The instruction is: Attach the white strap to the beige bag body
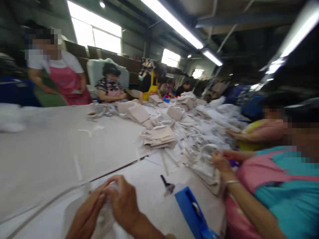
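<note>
At the near edge of the table, my left hand [87,210] and my right hand [126,202] come together with bent fingers. Both are closed around a pale beige-and-white piece [106,215], mostly covered by the hands and blurred, so its kind does not show. A bit of white material peeks out between the fingertips. To the right of my right hand lies a blue tape dispenser [191,212]. Just beyond it is a small dark object [166,186], too smeared to name.
A pile of beige folded pieces [159,136] and white strips covers the table's middle. Close on the right, a co-worker in a pink apron [259,172] handles a beige piece [208,174]. Several people work along the far side. A dark seam [119,169] crosses the white tabletop [50,146].
</note>
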{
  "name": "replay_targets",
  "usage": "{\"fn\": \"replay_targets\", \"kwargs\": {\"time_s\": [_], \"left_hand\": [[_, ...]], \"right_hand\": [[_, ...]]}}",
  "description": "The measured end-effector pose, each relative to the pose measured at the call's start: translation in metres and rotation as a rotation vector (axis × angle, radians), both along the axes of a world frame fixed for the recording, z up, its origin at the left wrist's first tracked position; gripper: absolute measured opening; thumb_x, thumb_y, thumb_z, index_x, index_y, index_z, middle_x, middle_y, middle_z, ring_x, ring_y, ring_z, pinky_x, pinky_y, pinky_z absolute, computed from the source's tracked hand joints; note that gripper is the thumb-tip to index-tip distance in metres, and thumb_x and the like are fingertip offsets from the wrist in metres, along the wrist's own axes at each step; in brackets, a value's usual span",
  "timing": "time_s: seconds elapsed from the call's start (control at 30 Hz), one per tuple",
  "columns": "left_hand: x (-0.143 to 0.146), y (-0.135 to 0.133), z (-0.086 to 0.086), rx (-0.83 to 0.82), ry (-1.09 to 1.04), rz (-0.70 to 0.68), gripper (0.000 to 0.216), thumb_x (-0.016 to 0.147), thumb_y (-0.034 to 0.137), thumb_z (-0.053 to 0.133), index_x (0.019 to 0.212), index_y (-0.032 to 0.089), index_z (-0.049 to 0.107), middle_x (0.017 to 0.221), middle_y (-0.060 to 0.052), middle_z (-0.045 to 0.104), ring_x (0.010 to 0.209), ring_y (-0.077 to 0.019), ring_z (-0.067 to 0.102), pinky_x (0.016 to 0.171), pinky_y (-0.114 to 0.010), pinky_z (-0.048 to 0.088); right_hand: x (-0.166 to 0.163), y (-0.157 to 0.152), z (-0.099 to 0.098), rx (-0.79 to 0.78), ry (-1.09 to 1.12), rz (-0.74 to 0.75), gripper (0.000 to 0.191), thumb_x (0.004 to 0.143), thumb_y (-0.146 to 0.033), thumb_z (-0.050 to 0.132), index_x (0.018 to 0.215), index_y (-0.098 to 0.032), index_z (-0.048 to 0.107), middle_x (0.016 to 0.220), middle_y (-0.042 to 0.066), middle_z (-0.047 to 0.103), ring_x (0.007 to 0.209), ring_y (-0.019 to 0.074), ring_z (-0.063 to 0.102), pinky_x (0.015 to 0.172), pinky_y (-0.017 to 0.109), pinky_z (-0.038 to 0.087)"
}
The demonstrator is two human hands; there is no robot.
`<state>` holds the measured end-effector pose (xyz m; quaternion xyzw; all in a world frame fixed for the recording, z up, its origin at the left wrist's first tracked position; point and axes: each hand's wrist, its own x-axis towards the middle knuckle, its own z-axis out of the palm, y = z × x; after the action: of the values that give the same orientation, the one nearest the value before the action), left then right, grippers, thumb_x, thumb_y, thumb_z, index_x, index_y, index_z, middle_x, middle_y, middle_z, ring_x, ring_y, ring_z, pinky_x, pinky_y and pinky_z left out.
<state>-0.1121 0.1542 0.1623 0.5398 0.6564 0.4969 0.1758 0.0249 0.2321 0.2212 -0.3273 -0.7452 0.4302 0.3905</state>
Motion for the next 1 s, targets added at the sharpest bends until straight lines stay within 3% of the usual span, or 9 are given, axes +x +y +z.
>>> {"fn": "replay_targets", "kwargs": {"time_s": [0.03, 0.13, 0.3, 0.53, 0.67, 0.73, 0.87, 0.93, 1.0], "left_hand": [[0.004, -0.005, 0.011, -0.024, -0.043, -0.01, 0.043, 0.094, 0.049, 0.045, 0.13, 0.028, 0.057, 0.136, -0.006, 0.056, 0.129, -0.0321, 0.049, 0.117, -0.055, 0.032], [0.012, 0.002, 0.028, 0.014, -0.117, -0.076, 0.045, 0.1, 0.045, 0.038, 0.134, 0.022, 0.054, 0.138, -0.008, 0.054, 0.129, -0.0247, 0.048, 0.115, -0.044, 0.037], [0.014, 0.006, 0.027, 0.037, -0.1, -0.046, 0.038, 0.103, 0.038, 0.036, 0.135, 0.028, 0.052, 0.135, -0.003, 0.055, 0.127, -0.0153, 0.048, 0.113, -0.032, 0.035], [0.024, -0.001, 0.019, -0.105, -0.057, -0.088, 0.052, 0.102, 0.047, 0.029, 0.145, 0.018, 0.039, 0.148, -0.008, 0.043, 0.137, -0.0174, 0.038, 0.12, -0.034, 0.027], [0.026, -0.006, 0.023, -0.011, -0.127, -0.032, 0.049, 0.102, 0.044, 0.029, 0.139, 0.016, 0.046, 0.138, -0.01, 0.053, 0.129, -0.0168, 0.047, 0.115, -0.032, 0.035], [0.023, -0.009, 0.024, 0.037, -0.107, -0.015, 0.047, 0.103, 0.041, 0.028, 0.135, 0.015, 0.049, 0.131, -0.011, 0.057, 0.123, -0.0176, 0.051, 0.111, -0.032, 0.039], [0.015, -0.013, 0.025, 0.037, 0.103, -0.115, 0.045, 0.103, 0.036, 0.024, 0.128, 0.013, 0.053, 0.114, -0.014, 0.061, 0.107, -0.0226, 0.057, 0.097, -0.037, 0.046], [0.012, -0.014, 0.025, 0.019, 0.144, -0.147, 0.045, 0.102, 0.037, 0.023, 0.123, 0.013, 0.056, 0.104, -0.013, 0.062, 0.097, -0.0233, 0.058, 0.088, -0.038, 0.048], [0.01, -0.014, 0.021, 0.046, 0.063, -0.146, 0.045, 0.102, 0.038, 0.025, 0.125, 0.015, 0.056, 0.107, -0.013, 0.062, 0.099, -0.0229, 0.058, 0.091, -0.038, 0.048]], "right_hand": [[-0.003, -0.006, -0.004, -0.066, 0.029, -0.034, 0.031, 0.091, -0.04, 0.043, 0.106, -0.02, 0.062, 0.102, 0.005, 0.069, 0.095, 0.0214, 0.066, 0.088, 0.034, 0.052], [-0.013, -0.012, -0.02, -0.173, 0.071, -0.122, 0.035, 0.094, -0.049, 0.043, 0.112, -0.023, 0.057, 0.112, 0.003, 0.066, 0.105, 0.0167, 0.061, 0.093, 0.03, 0.047], [-0.027, -0.018, -0.038, -0.247, 0.203, -0.254, 0.047, 0.09, -0.06, 0.045, 0.114, -0.021, 0.054, 0.117, 0.006, 0.063, 0.113, 0.017, 0.057, 0.096, 0.03, 0.045], [-0.033, -0.021, -0.047, -0.339, 0.185, -0.452, 0.065, 0.083, -0.074, 0.041, 0.116, -0.019, 0.052, 0.118, 0.009, 0.06, 0.106, 0.0224, 0.057, 0.088, 0.035, 0.046], [-0.021, -0.023, -0.037, -0.293, 0.12, -0.325, 0.065, 0.083, -0.074, 0.038, 0.117, -0.02, 0.052, 0.119, 0.008, 0.06, 0.105, 0.0211, 0.058, 0.085, 0.032, 0.048], [-0.009, -0.016, -0.029, -0.289, -0.015, -0.147, 0.063, 0.082, -0.074, 0.041, 0.113, -0.021, 0.053, 0.114, 0.006, 0.062, 0.105, 0.0209, 0.058, 0.09, 0.033, 0.046], [0.01, 0.007, -0.005, -0.192, -0.36, 0.203, 0.047, 0.084, -0.066, 0.05, 0.102, -0.023, 0.052, 0.1, 0.001, 0.065, 0.094, 0.0194, 0.061, 0.086, 0.033, 0.044], [0.01, 0.014, 0.001, -0.089, -0.456, 0.248, 0.041, 0.086, -0.062, 0.05, 0.1, -0.024, 0.052, 0.101, 0.0, 0.066, 0.096, 0.0193, 0.061, 0.086, 0.033, 0.042], [0.005, 0.014, -0.002, -0.032, -0.478, 0.225, 0.041, 0.087, -0.063, 0.047, 0.102, -0.025, 0.051, 0.103, -0.001, 0.066, 0.095, 0.0198, 0.062, 0.084, 0.033, 0.042]]}}
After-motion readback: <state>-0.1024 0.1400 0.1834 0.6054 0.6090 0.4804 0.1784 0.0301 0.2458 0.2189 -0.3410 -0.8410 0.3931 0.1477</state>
